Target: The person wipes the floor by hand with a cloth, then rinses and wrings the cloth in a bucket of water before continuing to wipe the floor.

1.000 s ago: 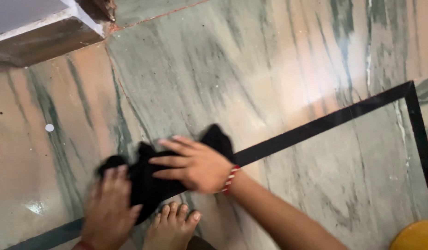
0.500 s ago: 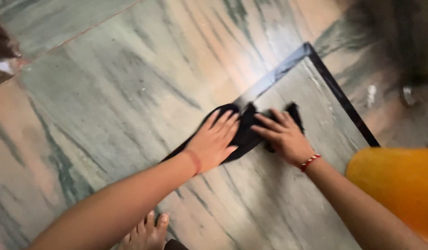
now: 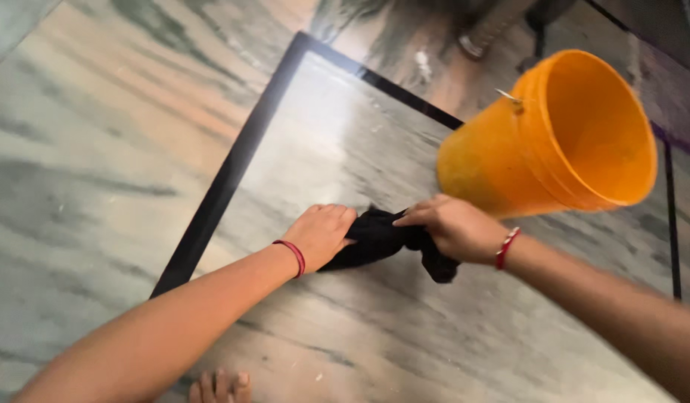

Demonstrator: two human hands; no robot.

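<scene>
A black cloth [image 3: 375,240] lies bunched on the marble floor [image 3: 113,149]. My left hand [image 3: 320,234] has its fingers curled over the cloth's left end and presses it to the floor. On the right end, my right hand [image 3: 451,226] grips the cloth, and part of the fabric hangs out below it. Each wrist carries a red band. An orange bucket [image 3: 561,138] stands just beyond my right hand, close to its knuckles.
A black inlaid stripe [image 3: 233,164] frames a rectangle in the floor, and the cloth lies inside it. My bare toes [image 3: 218,386] show at the bottom edge. Dark furniture legs [image 3: 479,37] stand at the top.
Both hands slid the cloth rightward across the black stripe into the framed panel. The flat palms have closed, bunching the cloth. The orange bucket has come fully into view.
</scene>
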